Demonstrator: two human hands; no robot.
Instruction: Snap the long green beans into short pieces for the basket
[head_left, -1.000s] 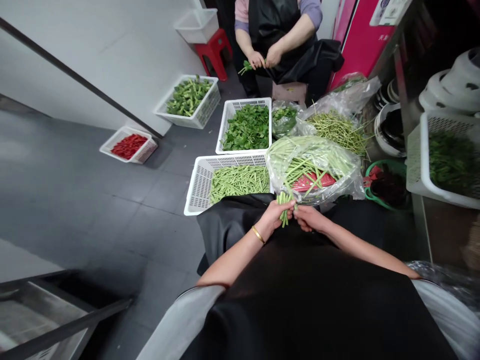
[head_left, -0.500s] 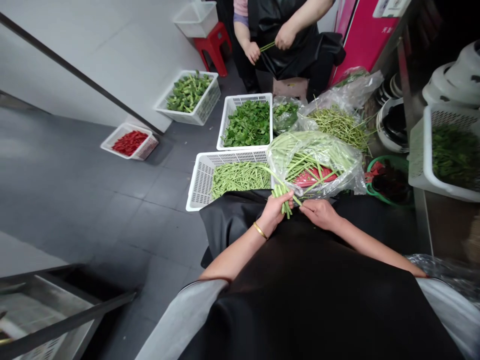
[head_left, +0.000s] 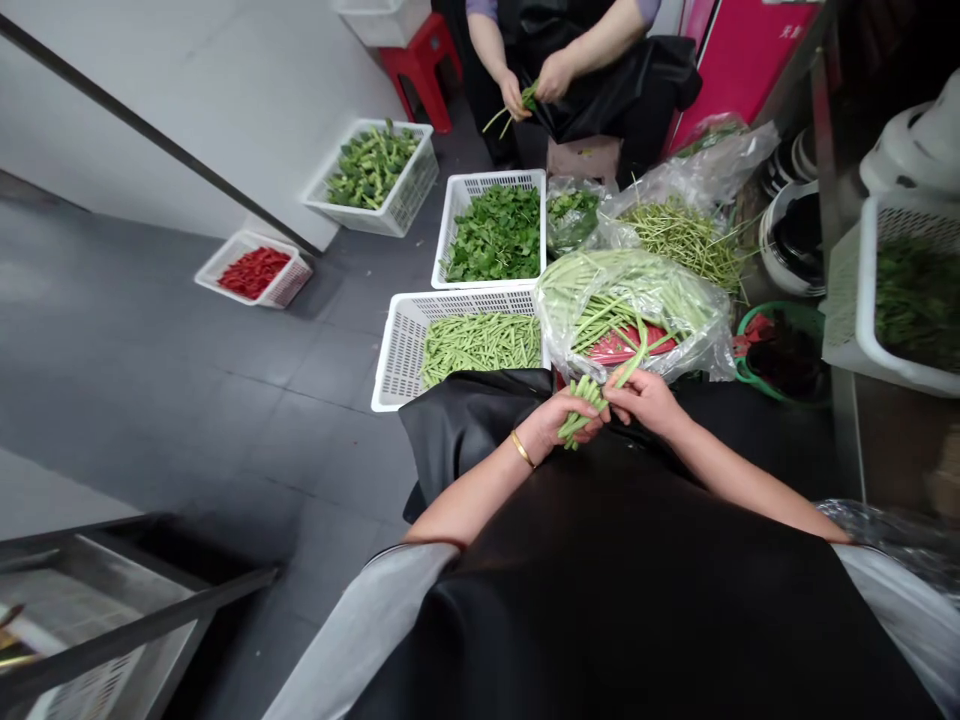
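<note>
Above my lap, my left hand is closed round a bunch of short green bean pieces. Close against it, my right hand pinches a long green bean whose free end points up over the plastic bag. That clear plastic bag, just beyond my hands, holds long green beans and something red. To its left a white basket contains many short bean pieces.
A white basket of leafy greens stands behind the bean basket. Farther left are baskets of green stalks and red peppers. A co-worker sits opposite, holding stems. Loose stems and a green basin lie on the right.
My hands have shifted slightly right. The long bean in my right hand now points up over the bag instead of lying across toward my left hand. The co-worker's stems now hang to the left.
</note>
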